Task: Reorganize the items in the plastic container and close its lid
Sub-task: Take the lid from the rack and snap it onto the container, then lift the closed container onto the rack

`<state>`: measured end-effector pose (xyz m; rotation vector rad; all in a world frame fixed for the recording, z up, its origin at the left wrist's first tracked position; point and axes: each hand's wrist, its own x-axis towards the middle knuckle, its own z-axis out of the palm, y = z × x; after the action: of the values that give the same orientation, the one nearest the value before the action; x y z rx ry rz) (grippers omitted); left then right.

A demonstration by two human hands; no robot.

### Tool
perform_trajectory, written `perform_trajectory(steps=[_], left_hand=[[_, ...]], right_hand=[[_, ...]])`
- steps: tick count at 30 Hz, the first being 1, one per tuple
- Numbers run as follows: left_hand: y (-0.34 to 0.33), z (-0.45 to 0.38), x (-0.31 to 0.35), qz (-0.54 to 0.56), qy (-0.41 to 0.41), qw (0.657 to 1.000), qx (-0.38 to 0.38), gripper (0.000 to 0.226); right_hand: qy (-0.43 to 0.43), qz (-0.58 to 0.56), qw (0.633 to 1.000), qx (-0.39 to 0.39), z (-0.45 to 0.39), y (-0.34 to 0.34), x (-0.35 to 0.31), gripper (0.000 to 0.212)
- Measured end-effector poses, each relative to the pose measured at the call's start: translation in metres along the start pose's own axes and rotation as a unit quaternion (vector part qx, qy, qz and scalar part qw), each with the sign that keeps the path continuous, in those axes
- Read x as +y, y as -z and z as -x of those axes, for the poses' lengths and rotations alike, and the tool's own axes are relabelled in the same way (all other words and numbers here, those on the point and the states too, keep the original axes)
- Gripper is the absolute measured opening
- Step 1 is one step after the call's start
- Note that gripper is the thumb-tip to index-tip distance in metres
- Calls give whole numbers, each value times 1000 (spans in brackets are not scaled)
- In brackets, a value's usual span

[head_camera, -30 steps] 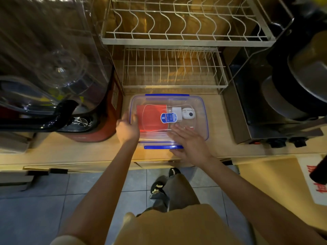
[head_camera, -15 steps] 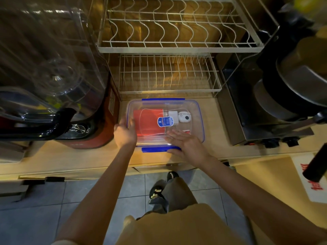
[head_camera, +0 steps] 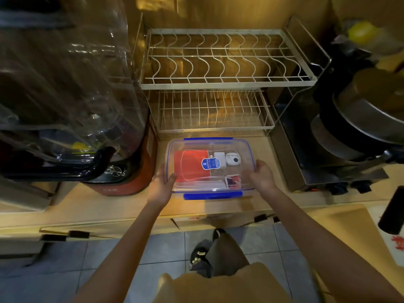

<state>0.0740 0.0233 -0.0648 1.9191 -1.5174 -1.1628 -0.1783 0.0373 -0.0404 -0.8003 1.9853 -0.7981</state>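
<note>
A clear plastic container (head_camera: 244,147) with blue trim sits on the wooden counter, its transparent lid (head_camera: 196,147) lying on top with a blue label. The blue front clasp (head_camera: 213,195) faces me. Through the lid I see a red flat item (head_camera: 188,167), a white block (head_camera: 219,157), a small white round device (head_camera: 232,159) and a small picture card (head_camera: 232,181). My left hand (head_camera: 161,184) grips the container's left side, thumb on the lid edge. My right hand (head_camera: 262,176) holds the right side.
A two-tier wire dish rack (head_camera: 218,84) stands right behind the container. A large blender with a red base (head_camera: 122,184) is close on the left. A metal appliance with dark pans (head_camera: 349,136) is on the right. The counter edge (head_camera: 153,224) runs just in front.
My right hand has left the lid's front edge and moved to the container's right side. My left hand slid forward along the left side. The view shifted closer.
</note>
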Motion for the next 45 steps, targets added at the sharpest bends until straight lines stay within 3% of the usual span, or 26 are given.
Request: perform_trajectory(steps=[2, 5, 9, 13, 15, 18, 21, 24, 30, 35, 41, 45], left_hand=[[2, 5, 5, 5, -5, 1000, 1, 52], [4, 10, 11, 9, 1, 1000, 4, 48], [10, 15, 17, -9, 15, 1000, -11, 48], [24, 16, 22, 4, 50, 998, -27, 49], [31, 15, 27, 21, 50, 998, -24, 52], [43, 23, 46, 50, 23, 998, 11, 40], [57, 39, 70, 93, -19, 995, 33, 36], [74, 54, 97, 95, -77, 992, 41, 34], [122, 80, 166, 59, -155, 981, 99, 39], [142, 78, 206, 101, -201, 964, 144, 35], [141, 51, 241, 137, -197, 960, 144, 45], [128, 32, 252, 141, -203, 954, 168, 40]], right_hand=[[-43, -23, 999, 2, 1, 3, -6, 46], [-95, -17, 995, -36, 3, 10, -9, 29], [-96, 8, 993, -65, 14, 20, -10, 41], [-69, -9, 994, -83, 28, 38, -23, 24], [-40, -18, 995, -85, 36, 49, -33, 31], [-1, -31, 996, -86, 52, 68, -49, 15], [61, -42, 996, -58, 67, 85, -69, 26], [102, -23, 993, -52, 73, 100, -91, 16], [143, -69, 986, -56, 76, 136, -134, 44], [164, -119, 978, -55, 72, 150, -172, 46], [176, -119, 976, -53, 52, 155, -214, 89], [161, -104, 980, -47, 27, 147, -228, 79]])
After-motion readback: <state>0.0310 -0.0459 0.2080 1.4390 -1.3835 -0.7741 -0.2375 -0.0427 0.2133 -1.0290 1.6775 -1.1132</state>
